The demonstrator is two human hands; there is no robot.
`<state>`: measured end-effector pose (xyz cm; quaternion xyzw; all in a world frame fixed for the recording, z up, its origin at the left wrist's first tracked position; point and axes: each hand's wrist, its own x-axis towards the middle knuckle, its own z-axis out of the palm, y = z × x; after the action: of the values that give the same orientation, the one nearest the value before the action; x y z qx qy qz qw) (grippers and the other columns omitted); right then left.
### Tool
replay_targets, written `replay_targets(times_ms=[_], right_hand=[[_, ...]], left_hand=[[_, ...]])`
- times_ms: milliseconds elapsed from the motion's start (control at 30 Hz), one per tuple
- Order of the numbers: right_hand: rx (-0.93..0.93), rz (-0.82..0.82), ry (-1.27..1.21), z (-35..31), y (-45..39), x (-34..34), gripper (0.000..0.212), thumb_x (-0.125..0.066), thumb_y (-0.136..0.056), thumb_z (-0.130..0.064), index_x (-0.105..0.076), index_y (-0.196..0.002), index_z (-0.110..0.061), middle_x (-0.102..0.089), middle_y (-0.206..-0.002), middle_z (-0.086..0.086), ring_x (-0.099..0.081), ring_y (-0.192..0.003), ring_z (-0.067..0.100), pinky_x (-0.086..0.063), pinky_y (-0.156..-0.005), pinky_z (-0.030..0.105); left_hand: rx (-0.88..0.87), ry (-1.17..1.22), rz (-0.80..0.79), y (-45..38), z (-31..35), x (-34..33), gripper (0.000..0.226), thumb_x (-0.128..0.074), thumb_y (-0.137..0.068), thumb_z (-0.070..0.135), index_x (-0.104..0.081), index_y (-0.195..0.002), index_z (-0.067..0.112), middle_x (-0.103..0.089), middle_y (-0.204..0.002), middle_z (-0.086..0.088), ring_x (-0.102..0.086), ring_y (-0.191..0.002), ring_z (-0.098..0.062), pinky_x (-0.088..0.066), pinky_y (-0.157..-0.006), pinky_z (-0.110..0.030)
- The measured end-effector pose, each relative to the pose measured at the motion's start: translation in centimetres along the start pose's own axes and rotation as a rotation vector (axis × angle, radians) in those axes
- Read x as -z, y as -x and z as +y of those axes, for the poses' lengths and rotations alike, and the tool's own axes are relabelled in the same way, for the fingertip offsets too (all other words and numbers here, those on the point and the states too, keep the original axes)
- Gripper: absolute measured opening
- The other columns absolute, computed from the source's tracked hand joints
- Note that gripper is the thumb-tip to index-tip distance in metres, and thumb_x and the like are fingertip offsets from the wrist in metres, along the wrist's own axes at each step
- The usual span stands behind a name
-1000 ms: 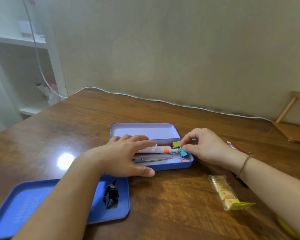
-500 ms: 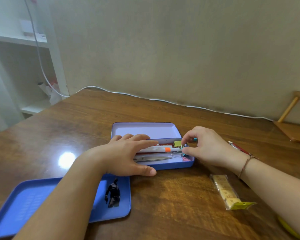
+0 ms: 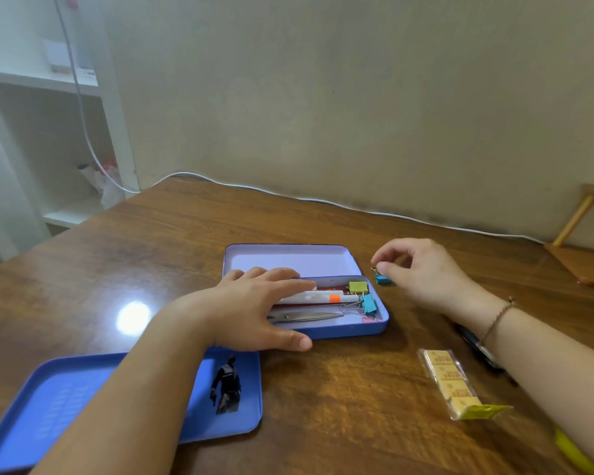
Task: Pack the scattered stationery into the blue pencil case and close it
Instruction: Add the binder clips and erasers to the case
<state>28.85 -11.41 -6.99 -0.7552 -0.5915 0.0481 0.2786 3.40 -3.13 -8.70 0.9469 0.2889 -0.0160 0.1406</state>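
The blue pencil case [image 3: 379, 329] lies open in the middle of the table, its lid [image 3: 288, 260] folded back. Inside lie a white pen with an orange band [image 3: 323, 297], scissors [image 3: 309, 317], a yellow binder clip [image 3: 358, 287] and a blue binder clip [image 3: 369, 303]. My left hand [image 3: 254, 308] rests flat across the case's left part, fingers straight. My right hand [image 3: 422, 275] hovers just right of the case and pinches the wire handle of a second blue binder clip [image 3: 383, 279].
A blue tray [image 3: 66, 399] with a dark figure printed on it lies at the front left. A clear packet of yellow erasers [image 3: 451, 382] lies at the front right, a dark pen [image 3: 477, 347] partly under my right forearm. A white cable [image 3: 323, 200] runs along the wall.
My right hand has left the case's right end, where it set a blue clip, and moved right and up to pinch another blue clip on the table. The left hand stayed put.
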Motion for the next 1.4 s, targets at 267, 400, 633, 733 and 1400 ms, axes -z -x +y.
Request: replay_targets(times_ms=[267, 400, 633, 733, 1400], right_hand=[[-0.051, -0.168, 0.435, 2.8, -0.7, -0.3, 0.029, -0.061, -0.09, -0.038, -0.061, -0.12, -0.04, -0.061, -0.117, -0.012, -0.046, -0.109, 0.009, -0.049, -0.083, 0.032], [-0.037, -0.11, 0.438, 2.9, -0.5, -0.3, 0.019, -0.064, -0.088, -0.038, -0.064, -0.108, -0.04, -0.055, -0.102, -0.009, -0.052, -0.095, 0.009, -0.047, -0.075, 0.027], [0.145, 0.058, 0.432, 1.5, 0.2, 0.3, 0.014, -0.062, -0.089, -0.037, -0.067, -0.103, -0.035, -0.065, -0.098, -0.012, -0.055, -0.096, 0.01, -0.044, -0.067, 0.026], [0.131, -0.072, 0.573, 1.1, -0.1, -0.5, 0.03, -0.063, -0.088, -0.043, -0.063, -0.118, -0.039, -0.066, -0.112, -0.014, -0.053, -0.107, 0.012, -0.051, -0.076, 0.032], [0.459, 0.028, 0.495, -3.1, 4.7, -1.8, 0.009, -0.07, -0.08, -0.029, -0.077, -0.086, -0.03, -0.072, -0.083, -0.011, -0.062, -0.078, 0.021, -0.051, -0.062, 0.039]], left_hand=[[-0.003, 0.009, -0.004, 0.1, 0.0, 0.2, 0.079, -0.053, -0.08, 0.072, -0.016, -0.148, 0.052, -0.012, -0.158, 0.022, -0.014, -0.144, -0.012, -0.011, -0.116, -0.038], [-0.001, 0.004, -0.003, 0.0, -0.1, 0.1, 0.08, -0.053, -0.08, 0.072, -0.016, -0.148, 0.052, -0.012, -0.159, 0.022, -0.014, -0.144, -0.012, -0.012, -0.116, -0.038], [0.002, -0.003, -0.003, -0.1, -0.1, 0.0, 0.079, -0.053, -0.08, 0.072, -0.016, -0.147, 0.053, -0.012, -0.159, 0.021, -0.015, -0.144, -0.013, -0.012, -0.116, -0.038], [0.006, 0.003, 0.007, -0.1, -0.1, 0.0, 0.079, -0.053, -0.08, 0.072, -0.017, -0.147, 0.053, -0.013, -0.158, 0.022, -0.015, -0.143, -0.012, -0.012, -0.115, -0.037], [-0.006, 0.027, -0.035, 0.1, 0.1, 0.4, 0.054, -0.051, -0.084, 0.069, -0.039, -0.135, 0.06, -0.012, -0.158, 0.022, -0.014, -0.142, -0.013, -0.01, -0.114, -0.039]])
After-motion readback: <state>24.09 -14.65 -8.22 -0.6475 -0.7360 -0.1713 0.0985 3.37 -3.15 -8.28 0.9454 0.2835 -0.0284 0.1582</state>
